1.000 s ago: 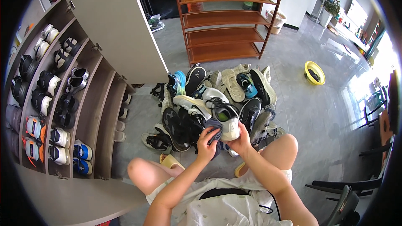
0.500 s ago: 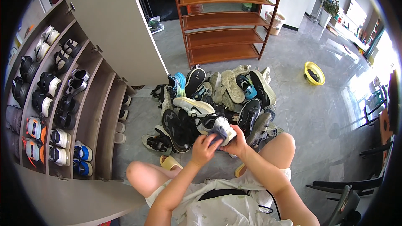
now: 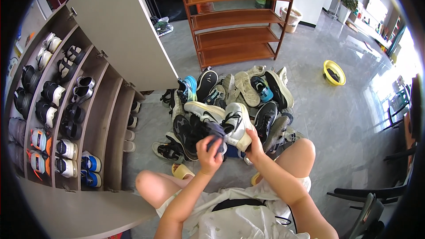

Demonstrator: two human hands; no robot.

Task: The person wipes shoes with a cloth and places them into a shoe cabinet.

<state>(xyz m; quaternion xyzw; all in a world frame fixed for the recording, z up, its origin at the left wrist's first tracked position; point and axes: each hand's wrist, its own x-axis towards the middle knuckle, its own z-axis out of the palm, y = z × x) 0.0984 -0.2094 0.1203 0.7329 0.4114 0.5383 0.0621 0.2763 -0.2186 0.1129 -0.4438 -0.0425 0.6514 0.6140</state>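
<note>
Left hand (image 3: 209,156): your fingers are closed on a crumpled dark blue-grey fabric cloth (image 3: 215,130), raised just beside the left side of the shoe; you cannot tell from here whether cloth and shoe touch.
Right hand (image 3: 254,147): you grip the near right end of a white sneaker with black laces and a cream sole (image 3: 239,121).
Held sneaker: you have it between your knees, in front of the near middle of the pile; your two hands are apart, one on each side of it.
Shoe pile: on the grey glossy tile floor (image 3: 314,119) before you. Just left of the held sneaker lies a white sneaker with a black side mark (image 3: 204,110); just right, a black sneaker with a white sole (image 3: 265,118). Farther back is a light-blue and black shoe (image 3: 188,87).
Feet: you wear pale yellow slippers (image 3: 180,171), near side of the pile.
Cabinet: on your left, an open grey-brown wooden shoe cabinet (image 3: 94,126) bears pairs on its shelves, among them blue-and-white sneakers (image 3: 91,163).
Rack: beyond the pile, a reddish-brown wooden four-tier rack (image 3: 237,18).
Basin: far right, a round yellow plastic basin (image 3: 335,82) with something dark inside.
</note>
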